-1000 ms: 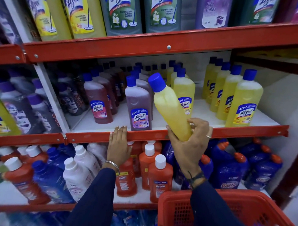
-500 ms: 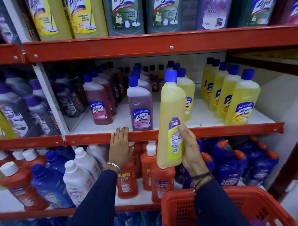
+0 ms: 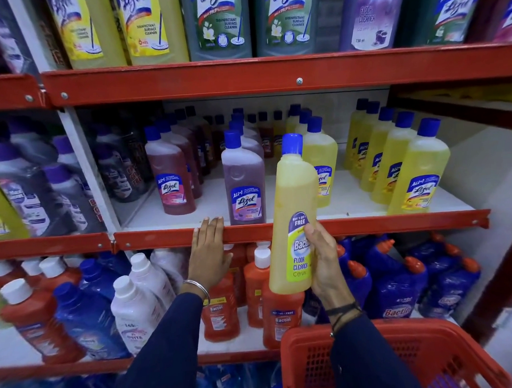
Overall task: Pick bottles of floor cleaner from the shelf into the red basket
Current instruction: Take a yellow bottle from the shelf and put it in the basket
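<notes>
My right hand [image 3: 325, 258] grips a yellow floor cleaner bottle [image 3: 291, 198] with a blue cap, held upright in front of the middle shelf, label facing me. The red basket [image 3: 426, 353] hangs on my right forearm at the lower right, below the bottle. My left hand [image 3: 210, 251] rests flat, fingers together, on the red front edge of the middle shelf [image 3: 367, 227]. More yellow bottles [image 3: 418, 172] stand in a row at the shelf's right, and a purple bottle [image 3: 244, 188] stands near the front edge.
Orange bottles [image 3: 279, 319], white bottles [image 3: 136, 310] and blue bottles [image 3: 396, 284] crowd the lower shelf. A reddish bottle [image 3: 170, 180] stands left on the middle shelf. Large bottles [image 3: 215, 22] line the top shelf. A white upright [image 3: 83, 160] divides the bays.
The yellow bottle went from tilted with its cap leaning left to upright with the label toward me, and came slightly lower. My left hand stayed on the shelf edge.
</notes>
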A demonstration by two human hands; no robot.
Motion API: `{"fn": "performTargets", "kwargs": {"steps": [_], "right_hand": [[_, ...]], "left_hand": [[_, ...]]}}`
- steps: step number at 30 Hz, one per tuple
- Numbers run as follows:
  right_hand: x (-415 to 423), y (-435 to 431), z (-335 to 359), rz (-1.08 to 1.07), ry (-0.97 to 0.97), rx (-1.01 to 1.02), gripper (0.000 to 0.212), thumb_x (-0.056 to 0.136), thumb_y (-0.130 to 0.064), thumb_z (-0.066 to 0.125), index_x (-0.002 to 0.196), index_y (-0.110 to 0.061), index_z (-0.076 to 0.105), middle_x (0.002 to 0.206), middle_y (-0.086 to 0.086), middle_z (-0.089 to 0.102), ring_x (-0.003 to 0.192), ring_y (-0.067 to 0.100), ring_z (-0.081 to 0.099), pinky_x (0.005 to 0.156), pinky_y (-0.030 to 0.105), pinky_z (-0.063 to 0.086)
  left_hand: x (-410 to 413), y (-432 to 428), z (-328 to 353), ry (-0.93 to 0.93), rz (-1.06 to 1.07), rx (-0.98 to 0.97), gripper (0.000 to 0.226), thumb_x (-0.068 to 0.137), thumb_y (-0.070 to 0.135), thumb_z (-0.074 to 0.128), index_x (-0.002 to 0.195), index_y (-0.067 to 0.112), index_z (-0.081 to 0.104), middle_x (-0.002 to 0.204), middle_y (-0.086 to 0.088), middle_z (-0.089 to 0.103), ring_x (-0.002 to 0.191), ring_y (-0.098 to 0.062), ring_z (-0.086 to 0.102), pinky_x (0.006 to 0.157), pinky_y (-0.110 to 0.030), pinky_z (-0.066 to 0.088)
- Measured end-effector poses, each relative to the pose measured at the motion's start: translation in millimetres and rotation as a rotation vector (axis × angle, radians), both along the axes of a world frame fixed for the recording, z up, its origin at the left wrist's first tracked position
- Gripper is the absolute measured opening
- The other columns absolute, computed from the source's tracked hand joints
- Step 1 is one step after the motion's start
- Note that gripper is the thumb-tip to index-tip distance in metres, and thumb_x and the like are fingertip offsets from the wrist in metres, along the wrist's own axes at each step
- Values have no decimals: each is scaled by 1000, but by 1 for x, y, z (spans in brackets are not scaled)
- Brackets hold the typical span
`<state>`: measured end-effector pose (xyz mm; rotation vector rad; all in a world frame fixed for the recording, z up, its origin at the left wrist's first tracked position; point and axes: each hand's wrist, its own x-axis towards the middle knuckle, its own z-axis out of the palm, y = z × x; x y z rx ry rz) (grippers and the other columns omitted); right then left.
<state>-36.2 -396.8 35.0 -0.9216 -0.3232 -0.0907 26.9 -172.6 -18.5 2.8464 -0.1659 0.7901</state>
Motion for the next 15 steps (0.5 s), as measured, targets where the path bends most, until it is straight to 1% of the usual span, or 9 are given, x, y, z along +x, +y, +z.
{"fn": "performTargets", "kwargs": {"steps": [3,5,7,9,10,12,13,14,15], "right_hand": [[1,-2,-1,-13,4,-10,25,83,-20,58,105,-12,66,88,4,77,74,18,74,62,28,59],[1,-5,-2,-21,-9,-16,22,82,-19,60,102,-16,69,88,4,78,74,18,74,62,27,59],[1,-12,-1,-40,-34,-47,24,79,-21,65,102,-20,70,91,4,78,77,18,73,64,28,59],[-1,-21,-1,-69,-63,-96,30,75,-23,70,106,-22,69,94,5,77,80,20,73,66,29,59],[-3,-27,-1,-84,-78,-126,31,76,-20,70,107,-22,68,94,5,77,80,20,73,67,30,59],[-10,-40,-4,-106,-112,-193,32,77,-14,69,107,-23,67,94,4,77,81,20,73,68,29,58],[-15,-47,-5,-120,-127,-229,33,75,-14,70,107,-23,66,94,3,77,81,19,72,68,28,58],[-21,-56,-7,-137,-138,-266,35,72,-15,73,106,-22,66,94,2,76,81,18,72,68,27,57],[-27,-64,-10,-151,-143,-303,38,69,-18,75,106,-20,64,94,1,76,83,17,71,68,26,56]], "left_hand": [[-2,1,3,6,-39,-65,77,82,24,62,143,12,17,152,-10,28,144,-27,14,118,-46,9],[-8,-4,10,5,-51,-174,72,85,24,59,143,12,18,153,-9,27,144,-26,13,118,-47,4],[-19,-17,21,-65,-68,-271,63,87,22,57,140,11,25,149,-10,33,141,-27,20,118,-50,5],[-35,-39,37,-137,-199,-417,47,89,23,56,132,14,40,135,-9,50,129,-25,39,115,-51,23],[-46,-52,49,-96,-321,-585,38,90,25,55,126,16,47,126,-5,58,120,-20,49,109,-49,34],[-70,-81,73,123,-573,-933,28,89,32,52,115,23,57,109,8,69,105,-10,62,94,-37,50],[-80,-94,82,203,-673,-1034,26,88,35,52,111,27,59,104,14,71,99,-6,64,87,-28,52],[-86,-105,87,236,-727,-1054,25,85,38,54,109,30,59,101,18,71,95,-3,65,81,-22,52],[-92,-115,90,267,-753,-1037,27,81,40,58,107,32,58,99,19,71,92,-3,65,77,-20,53]]}}
